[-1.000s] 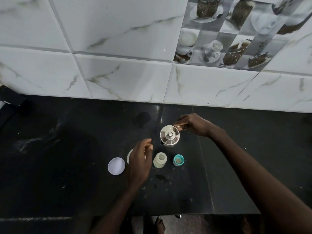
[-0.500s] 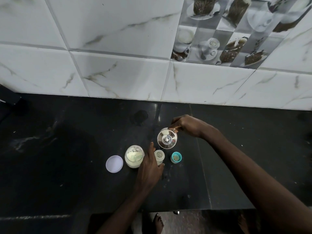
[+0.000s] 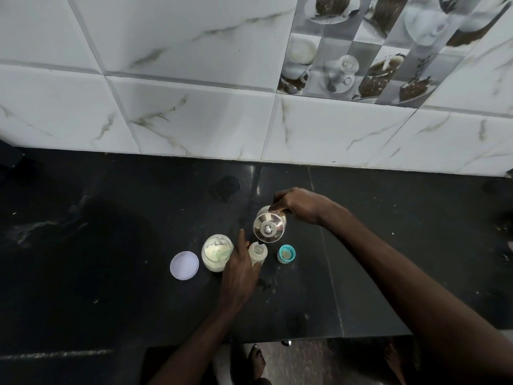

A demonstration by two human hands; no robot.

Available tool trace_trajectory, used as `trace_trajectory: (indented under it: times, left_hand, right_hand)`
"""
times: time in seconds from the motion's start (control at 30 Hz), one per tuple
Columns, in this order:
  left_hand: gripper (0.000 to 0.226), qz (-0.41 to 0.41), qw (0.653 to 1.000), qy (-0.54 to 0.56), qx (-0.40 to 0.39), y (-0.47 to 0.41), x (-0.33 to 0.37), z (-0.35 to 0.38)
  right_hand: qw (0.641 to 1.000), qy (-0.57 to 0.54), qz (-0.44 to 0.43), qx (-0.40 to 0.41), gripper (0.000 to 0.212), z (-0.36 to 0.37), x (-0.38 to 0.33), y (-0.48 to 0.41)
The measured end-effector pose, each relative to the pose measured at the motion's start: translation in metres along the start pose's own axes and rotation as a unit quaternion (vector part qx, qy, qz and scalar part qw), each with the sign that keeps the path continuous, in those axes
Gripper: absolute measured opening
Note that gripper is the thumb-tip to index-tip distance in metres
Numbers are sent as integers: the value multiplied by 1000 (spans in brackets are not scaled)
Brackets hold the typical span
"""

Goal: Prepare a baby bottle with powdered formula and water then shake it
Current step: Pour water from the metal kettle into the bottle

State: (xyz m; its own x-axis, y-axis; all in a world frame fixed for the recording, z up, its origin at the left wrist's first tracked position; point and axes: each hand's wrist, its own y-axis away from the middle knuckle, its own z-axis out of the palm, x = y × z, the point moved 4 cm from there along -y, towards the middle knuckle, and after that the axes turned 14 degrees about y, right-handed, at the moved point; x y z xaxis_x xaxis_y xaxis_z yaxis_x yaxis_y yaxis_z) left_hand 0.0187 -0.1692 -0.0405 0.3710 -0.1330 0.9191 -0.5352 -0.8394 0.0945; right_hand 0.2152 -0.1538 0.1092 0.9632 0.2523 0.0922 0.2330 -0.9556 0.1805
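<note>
Now we are steadying the baby bottle (image 3: pixel 258 252) with our left hand (image 3: pixel 238 269), its fingers lying along the bottle's left side and the thumb coming round the lower body, so we are gripping it rather than resting a flat palm on it. The bottle is standing upright and uncapped on the black counter (image 3: pixel 111 245), just beside the open formula jar (image 3: pixel 217 252) on its left and near the teal cap (image 3: pixel 286 254) on its right, with the white lid (image 3: pixel 184 265) lying flat beyond the jar. Our right hand (image 3: pixel 298 205) is curling round the handle of the steel jug (image 3: pixel 268 230), which is hanging just behind and above the bottle's mouth and seems to be leaning toward it; we cannot tell whether water is running. We are judging the bottle to be small, light plastic on a narrow base, so it is likely to tip at a nudge from the spout and to grow heavier as it fills. If water spills, its smooth wall is going to turn slippery, so we are taking it low round the body, well clear of the open mouth. The jug looks rigid and heavier, possibly warm, so we are carrying it by the handle only
</note>
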Motion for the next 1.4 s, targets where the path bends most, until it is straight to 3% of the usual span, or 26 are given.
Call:
trace_trajectory:
  times: [0.23, 0.63, 1.4]
  left_hand:
    - [94, 10, 1000, -23, 4, -5, -8, 4]
    - [78, 8, 1000, -22, 20, -8, -10, 8]
    - [76, 7, 1000, -13, 17, -8, -6, 5]
  right_hand:
    - [999, 33, -7, -3, 32, -6, -11, -3]
    - [997, 72, -16, -27, 19, -15, -26, -11]
    - [993, 113, 4, -17, 21, -17, -40, -9]
